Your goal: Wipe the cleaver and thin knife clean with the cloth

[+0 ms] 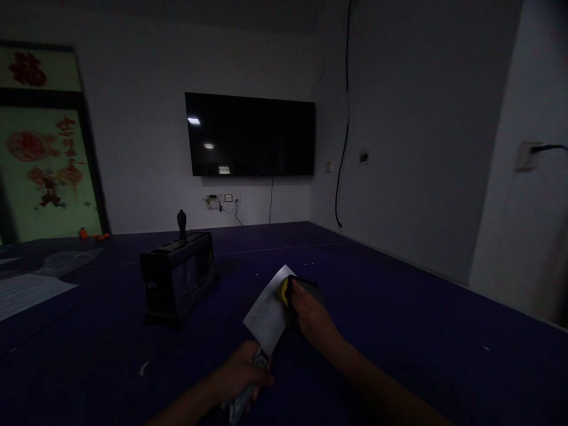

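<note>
My left hand [242, 374] is closed around the handle [245, 397] of a cleaver, near the bottom middle. The wide, pale cleaver blade [267, 312] points away and up to the right, its flat side facing me. My right hand [312, 310] grips a dark object with a yellow rounded edge [284, 291], which is at the blade's right side near its far end. Fingers cover much of this object, and in the dim light I cannot tell its kind. The contact between it and the blade is hard to make out.
Left of the blade stands a black knife block [177, 278] with clear sides and one dark handle [181, 223] sticking up. Papers [33, 291] and clear plastic [66, 260] lie on the dark blue surface [102, 378] at left. Small orange items [83, 233] lie near the back edge.
</note>
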Demonstrator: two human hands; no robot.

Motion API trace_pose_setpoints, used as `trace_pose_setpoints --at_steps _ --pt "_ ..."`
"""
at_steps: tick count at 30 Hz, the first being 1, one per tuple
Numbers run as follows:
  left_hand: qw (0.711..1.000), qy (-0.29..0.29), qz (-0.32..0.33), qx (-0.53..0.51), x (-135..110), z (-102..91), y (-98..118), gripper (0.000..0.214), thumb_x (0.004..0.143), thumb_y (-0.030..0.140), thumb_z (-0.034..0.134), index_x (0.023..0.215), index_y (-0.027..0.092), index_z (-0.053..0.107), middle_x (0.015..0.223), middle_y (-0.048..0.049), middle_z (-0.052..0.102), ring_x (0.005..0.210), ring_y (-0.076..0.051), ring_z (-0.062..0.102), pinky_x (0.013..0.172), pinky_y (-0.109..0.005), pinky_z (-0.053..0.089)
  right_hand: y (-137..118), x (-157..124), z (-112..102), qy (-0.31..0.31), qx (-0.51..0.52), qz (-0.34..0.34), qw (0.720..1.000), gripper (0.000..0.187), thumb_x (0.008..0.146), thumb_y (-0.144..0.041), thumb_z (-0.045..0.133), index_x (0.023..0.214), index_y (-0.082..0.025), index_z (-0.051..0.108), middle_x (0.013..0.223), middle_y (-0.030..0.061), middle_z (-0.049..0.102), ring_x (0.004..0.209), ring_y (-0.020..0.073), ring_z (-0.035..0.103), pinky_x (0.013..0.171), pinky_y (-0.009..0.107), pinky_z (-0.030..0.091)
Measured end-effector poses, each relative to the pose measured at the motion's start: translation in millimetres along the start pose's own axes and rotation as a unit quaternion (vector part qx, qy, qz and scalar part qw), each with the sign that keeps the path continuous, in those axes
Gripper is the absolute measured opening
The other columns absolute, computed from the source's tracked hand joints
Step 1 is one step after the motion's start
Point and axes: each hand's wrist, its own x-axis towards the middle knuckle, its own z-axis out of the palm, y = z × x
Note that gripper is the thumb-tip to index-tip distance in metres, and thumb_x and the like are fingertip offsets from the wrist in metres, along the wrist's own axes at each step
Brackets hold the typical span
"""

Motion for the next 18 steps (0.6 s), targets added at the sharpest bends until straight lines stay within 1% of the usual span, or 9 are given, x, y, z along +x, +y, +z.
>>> trace_pose_setpoints --at_steps 3,8,14,18 --pt "0.999 0.026 -0.006 -0.018 0 -0.7 3 0.029 0.054 0.025 0.062 0.075 0.018 0.044 0.039 0.009 0.045 0.028 -0.006 0.036 0.029 -0.015 0.029 0 -1 1 -0.023 0.011 0.012 1.0 0.052 0.072 0.007 0.029 0.117 -0.006 0.053 0.125 0.0164 0.051 0.123 0.0211 0.038 0.098 0.04 0.041" --pt "0.999 0.017 -0.017 -0.032 2 -1.1 11 0.029 0.054 0.028 0.062 0.073 0.019 0.042 0.035 0.0089 0.045 0.025 -0.006 0.034 0.03 -0.015 0.025 1 -4 3 -0.05 0.031 0.028 0.998 0.059 0.069 0.006 0.031 0.123 -0.009 0.049 0.127 0.0139 0.049 0.124 0.0197 0.038 0.099 0.039 0.039" --pt "0.999 0.026 -0.036 -0.025 1 -0.3 10 0.027 0.053 0.023 0.058 0.074 0.019 0.042 0.036 0.0095 0.045 0.026 -0.006 0.033 0.03 -0.016 0.027 0 -5 3 -0.033 0.016 0.015 0.999 0.052 0.072 0.005 0.03 0.117 -0.007 0.054 0.123 0.0165 0.052 0.12 0.0213 0.043 0.096 0.038 0.042" --pt "1.0 0.015 -0.018 0.01 -3 2.1 12 0.021 0.054 0.019 0.057 0.072 0.018 0.045 0.039 0.0098 0.045 0.028 -0.006 0.035 0.032 -0.016 0.027 -3 -3 1 -0.016 0.015 -0.003 1.0 0.049 0.076 0.004 0.029 0.116 -0.008 0.054 0.126 0.016 0.05 0.125 0.0213 0.036 0.098 0.039 0.041"
